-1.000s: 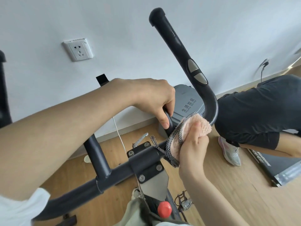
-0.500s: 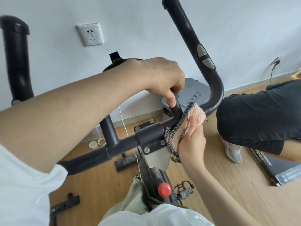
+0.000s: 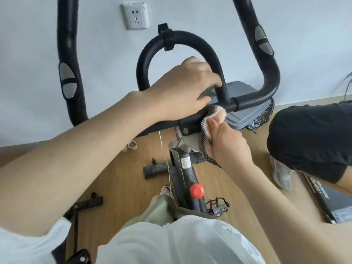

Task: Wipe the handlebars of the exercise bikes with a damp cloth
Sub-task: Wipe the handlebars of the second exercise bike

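Handlebars (image 3: 253, 101) sitting dead ahead by the wall. Your right hand (image 3: 226, 141) is clutching the cloth (image 3: 213, 119), pressing it against the crossbar; your left hand (image 3: 182, 86) is gripping the centre loop (image 3: 179, 38).

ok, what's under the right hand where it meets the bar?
A pink cloth with a black-and-white mesh edge, pressed by the right hand against the handlebar beside the clamp. Its tail hangs below. The bar surface under the cloth is covered.

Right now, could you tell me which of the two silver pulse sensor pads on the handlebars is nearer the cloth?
The right-side sensor pad, on the bar that curves down to the cloth; the left-side sensor pad sits beyond the left forearm.
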